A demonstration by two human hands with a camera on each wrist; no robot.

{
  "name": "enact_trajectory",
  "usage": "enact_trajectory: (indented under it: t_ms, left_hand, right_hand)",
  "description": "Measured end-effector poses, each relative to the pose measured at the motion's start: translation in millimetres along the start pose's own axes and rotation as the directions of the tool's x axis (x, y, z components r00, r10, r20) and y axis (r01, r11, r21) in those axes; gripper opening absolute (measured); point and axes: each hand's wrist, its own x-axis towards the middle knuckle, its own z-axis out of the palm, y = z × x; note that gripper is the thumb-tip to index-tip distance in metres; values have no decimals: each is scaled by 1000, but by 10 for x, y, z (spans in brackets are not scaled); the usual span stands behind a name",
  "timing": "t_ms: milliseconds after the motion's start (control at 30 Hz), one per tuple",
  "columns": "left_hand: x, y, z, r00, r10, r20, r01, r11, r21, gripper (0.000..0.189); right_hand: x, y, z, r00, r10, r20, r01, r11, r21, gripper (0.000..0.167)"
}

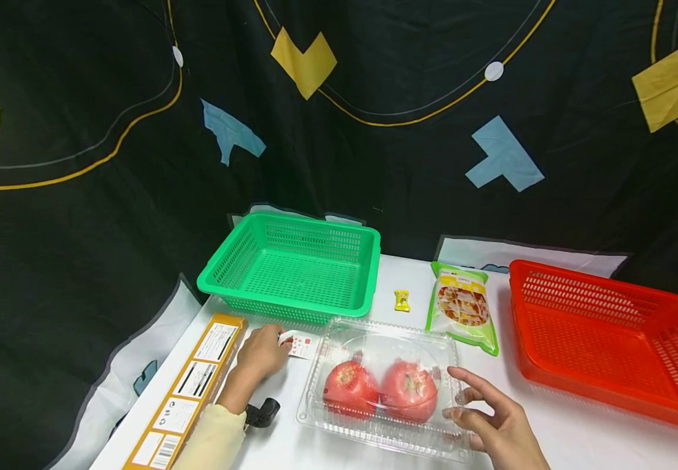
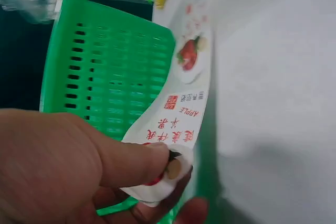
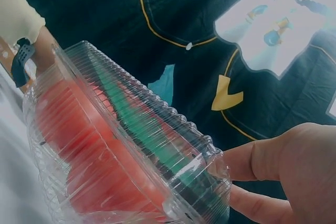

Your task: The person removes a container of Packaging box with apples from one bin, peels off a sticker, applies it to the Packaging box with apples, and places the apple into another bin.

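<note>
My left hand (image 1: 264, 352) pinches one end of a white paper label strip (image 1: 305, 346), thumb on top, beside the green basket. Red writing, the word APPLE and apple pictures show on the strip (image 2: 176, 111) in the left wrist view. A clear plastic clamshell box (image 1: 385, 333) stands on the table with its lid down, and two red apples (image 1: 350, 388) lie inside. My right hand (image 1: 494, 418) holds the box by its right edge, thumb and fingers bent around the rim. In the right wrist view some fingertips (image 3: 244, 163) are partly hidden by the ridged plastic.
Behind the label is a green basket (image 1: 288, 307). A red basket (image 1: 603, 385) stands at the right. Between them lie a small yellow wrapped candy (image 1: 401, 300) and a green snack bag (image 1: 462, 307). A long orange-and-white carton (image 1: 188, 391) lies along the left edge.
</note>
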Motion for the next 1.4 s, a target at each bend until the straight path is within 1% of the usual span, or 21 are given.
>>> enact_trajectory:
  t_ms: [100, 167, 267, 400, 500, 567, 600, 633, 733, 800, 833, 900, 967, 1100, 1133, 1200, 1333, 1400]
  left_hand:
    - [4, 42, -35, 998, 46, -44, -48, 997, -65, 8]
    - [3, 81, -60, 995, 73, -67, -80, 990, -118, 8]
    - [9, 138, -94, 992, 98, -82, -112, 975, -189, 12]
    - [16, 207, -139, 992, 102, -73, -118, 959, -258, 24]
    - [14, 252, -164, 994, 90, -60, -104, 947, -305, 33]
    - [3, 282, -180, 996, 80, -46, -92, 929, -358, 35]
    - [-5, 299, -192, 996, 74, -42, -84, 916, -392, 35]
    - [-11, 315, -204, 997, 67, -31, -74, 902, -425, 36]
    - [-26, 364, -242, 999, 51, 0, -43, 849, -527, 35]
    - [-34, 397, -270, 999, 49, 6, -37, 823, -566, 33]
    - [-36, 410, -283, 999, 52, 12, -35, 815, -578, 32]
    - [-41, 433, -308, 998, 57, 5, -42, 801, -597, 31]
    - [-46, 448, -329, 998, 63, -8, -55, 795, -605, 29]
    - [-46, 465, -346, 997, 74, -30, -77, 794, -603, 27]
    - [-49, 470, -348, 997, 77, -29, -79, 788, -610, 27]
    - [-57, 486, -353, 997, 72, -13, -63, 768, -638, 27]
    - [-73, 531, -367, 997, 76, 30, -32, 706, -707, 27]
    - [-72, 555, -377, 995, 84, 50, -21, 683, -730, 27]
  right_hand:
    - [-7, 25, -6, 1000, -5, 2, 5, 1000, 10, 54]
    - [-12, 39, -10, 1000, -7, 7, 7, 1000, 16, 54]
    - [-17, 57, -15, 1000, -10, 16, 9, 1000, 28, 55]
    - [-21, 77, -13, 1000, -6, 18, 5, 999, 36, 55]
    - [-21, 90, -7, 1000, 3, 16, -4, 999, 43, 55]
    - [-22, 97, -3, 1000, 6, 13, -6, 999, 45, 54]
    - [-24, 98, -2, 1000, 6, 13, -6, 999, 46, 54]
    - [-24, 99, -1, 1000, 6, 14, -6, 999, 47, 54]
    - [-31, 105, -2, 1000, 8, 13, -8, 999, 41, 55]
    - [-38, 112, -1, 1000, 8, 10, -8, 999, 39, 55]
    - [-43, 120, 1, 1000, 6, 4, -6, 999, 33, 55]
    - [-54, 145, 3, 1000, -7, -3, 7, 1000, 27, 56]
    - [-66, 180, 0, 999, -40, 2, 40, 999, 23, 56]
    - [-80, 258, -18, 995, -91, 32, 90, 995, 44, 55]
    - [-82, 273, -23, 994, -99, 40, 97, 994, 51, 55]
    - [-82, 298, -28, 994, -98, 46, 95, 993, 65, 55]
    - [-81, 335, -20, 994, -101, 46, 98, 993, 68, 54]
    - [-84, 352, -10, 994, -98, 42, 95, 993, 67, 53]
